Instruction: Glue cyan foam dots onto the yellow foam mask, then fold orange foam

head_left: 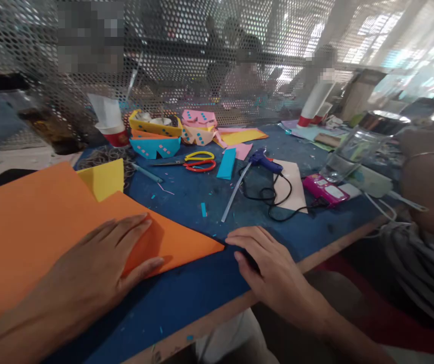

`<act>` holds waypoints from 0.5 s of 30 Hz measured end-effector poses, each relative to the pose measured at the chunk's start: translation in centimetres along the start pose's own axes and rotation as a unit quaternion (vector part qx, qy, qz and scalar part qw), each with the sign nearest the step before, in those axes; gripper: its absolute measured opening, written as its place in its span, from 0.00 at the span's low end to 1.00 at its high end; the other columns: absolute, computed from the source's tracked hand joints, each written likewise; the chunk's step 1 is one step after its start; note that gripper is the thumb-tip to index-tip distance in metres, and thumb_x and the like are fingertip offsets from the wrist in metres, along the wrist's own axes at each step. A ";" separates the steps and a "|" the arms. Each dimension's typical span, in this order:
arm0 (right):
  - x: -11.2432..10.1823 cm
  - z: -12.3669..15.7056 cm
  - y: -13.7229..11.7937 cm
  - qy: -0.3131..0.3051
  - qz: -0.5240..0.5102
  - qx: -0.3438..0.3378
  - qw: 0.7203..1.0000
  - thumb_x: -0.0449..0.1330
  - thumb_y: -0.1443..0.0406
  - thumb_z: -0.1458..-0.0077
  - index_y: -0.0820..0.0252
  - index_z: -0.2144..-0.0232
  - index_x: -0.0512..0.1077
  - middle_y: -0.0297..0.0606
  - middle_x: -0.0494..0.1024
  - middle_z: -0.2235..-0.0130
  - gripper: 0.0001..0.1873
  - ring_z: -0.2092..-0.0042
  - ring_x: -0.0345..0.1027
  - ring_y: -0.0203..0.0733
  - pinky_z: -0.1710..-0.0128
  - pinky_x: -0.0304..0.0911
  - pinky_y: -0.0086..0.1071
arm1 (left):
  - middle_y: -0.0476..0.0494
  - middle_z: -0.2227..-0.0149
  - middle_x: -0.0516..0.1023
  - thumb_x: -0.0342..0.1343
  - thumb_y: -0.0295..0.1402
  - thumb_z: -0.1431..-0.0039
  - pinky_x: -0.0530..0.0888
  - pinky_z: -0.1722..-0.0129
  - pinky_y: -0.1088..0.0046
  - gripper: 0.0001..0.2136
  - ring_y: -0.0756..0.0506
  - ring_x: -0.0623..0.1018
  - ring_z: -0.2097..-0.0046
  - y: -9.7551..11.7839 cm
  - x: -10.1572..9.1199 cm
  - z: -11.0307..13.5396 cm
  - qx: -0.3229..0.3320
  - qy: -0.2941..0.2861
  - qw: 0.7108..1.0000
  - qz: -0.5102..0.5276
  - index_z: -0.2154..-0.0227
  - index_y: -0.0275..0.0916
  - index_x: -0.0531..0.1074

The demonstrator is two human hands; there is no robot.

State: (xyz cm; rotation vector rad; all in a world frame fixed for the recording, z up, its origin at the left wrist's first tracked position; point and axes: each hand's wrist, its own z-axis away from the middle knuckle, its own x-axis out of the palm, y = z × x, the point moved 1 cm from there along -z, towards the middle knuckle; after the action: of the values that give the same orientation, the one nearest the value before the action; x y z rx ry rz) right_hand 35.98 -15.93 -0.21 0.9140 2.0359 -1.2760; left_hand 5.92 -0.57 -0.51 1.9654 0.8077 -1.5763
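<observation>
We see the left hand (95,258) spread open, palm down, on the orange paper (46,217) at the left of the table (186,293), probably to keep it flat. The right hand (270,258), loosely curled with no visible grip, is at its pointed tip; we cannot tell whether they touch. The glue gun (272,164) lies beyond, presumably for working room.

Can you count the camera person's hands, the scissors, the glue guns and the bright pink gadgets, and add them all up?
Hands: 2 (left hand, right hand)
Scissors: 1 pair
Glue gun: 1
Bright pink gadget: 1
Total: 5
</observation>
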 end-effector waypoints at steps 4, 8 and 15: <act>-0.1 -0.3 0.1 -0.004 -0.029 0.023 0.999 0.59 0.69 0.29 0.56 0.46 0.74 0.40 0.79 0.46 0.11 0.44 0.72 0.45 0.41 0.68 0.44 | 0.30 0.38 0.79 0.52 0.60 0.35 0.71 0.40 0.40 0.34 0.24 0.78 0.40 -0.3 0.4 0.1 0.001 0.003 1.000 0.017 0.38 0.40 0.73; -0.1 -1.0 -0.2 -0.007 -0.060 0.026 0.998 0.61 0.70 0.30 0.56 0.49 0.76 0.38 0.80 0.49 0.09 0.45 0.72 0.43 0.42 0.67 0.43 | 0.31 0.37 0.79 0.52 0.60 0.34 0.71 0.38 0.38 0.33 0.24 0.78 0.39 -0.2 0.0 0.0 -0.010 -0.012 0.999 0.033 0.39 0.40 0.75; 0.7 -2.7 -0.4 0.008 -0.156 0.071 0.985 0.63 0.73 0.34 0.57 0.63 0.77 0.33 0.80 0.59 0.06 0.56 0.75 0.37 0.54 0.67 0.31 | 0.32 0.35 0.77 0.49 0.57 0.30 0.71 0.38 0.41 0.31 0.27 0.77 0.38 -0.5 -0.4 0.1 -0.008 -0.011 0.999 0.038 0.35 0.41 0.71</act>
State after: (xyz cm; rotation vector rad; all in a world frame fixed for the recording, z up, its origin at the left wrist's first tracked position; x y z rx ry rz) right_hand 34.90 -13.40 0.52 0.6840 2.1850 -1.6019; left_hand 5.46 -0.36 -0.15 1.9403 0.7262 -1.5406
